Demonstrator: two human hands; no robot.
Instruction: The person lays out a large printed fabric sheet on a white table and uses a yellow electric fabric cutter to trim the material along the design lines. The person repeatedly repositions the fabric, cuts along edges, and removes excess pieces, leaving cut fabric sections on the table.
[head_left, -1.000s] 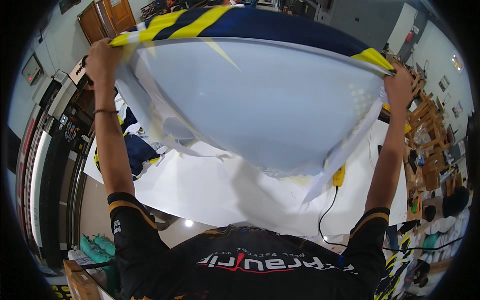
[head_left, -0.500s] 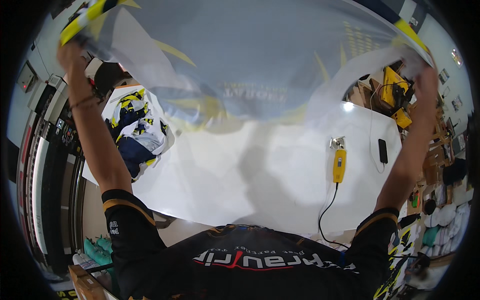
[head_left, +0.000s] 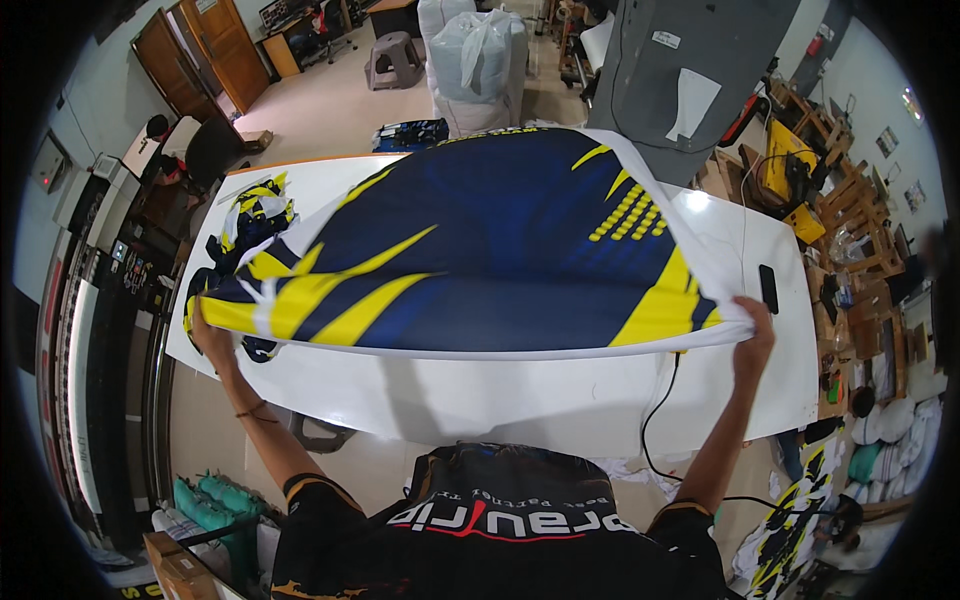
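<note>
A wide sheet of printed fabric (head_left: 480, 240), navy with yellow streaks and a white border, stretches between my two hands above the table. My left hand (head_left: 212, 335) is closed on its near left corner. At the near right corner, my right hand (head_left: 752, 325) grips the white border. The far part of the fabric billows and sags toward the white table (head_left: 500, 400). Only the black cord (head_left: 662, 405) of the yellow electric cutter shows; the cutter itself is hidden beneath the fabric.
A pile of navy, yellow and white fabric pieces (head_left: 255, 215) lies at the table's left. A black phone (head_left: 768, 288) rests near the right edge. A long printer-like machine (head_left: 100, 350) stands left. Behind the table are wrapped white sacks (head_left: 475, 75) and a grey cabinet (head_left: 690, 70).
Both hands have come down and nearer from high up, bringing the fabric over the table. Its navy printed face now shows instead of the pale side, and it covers the yellow cutter.
</note>
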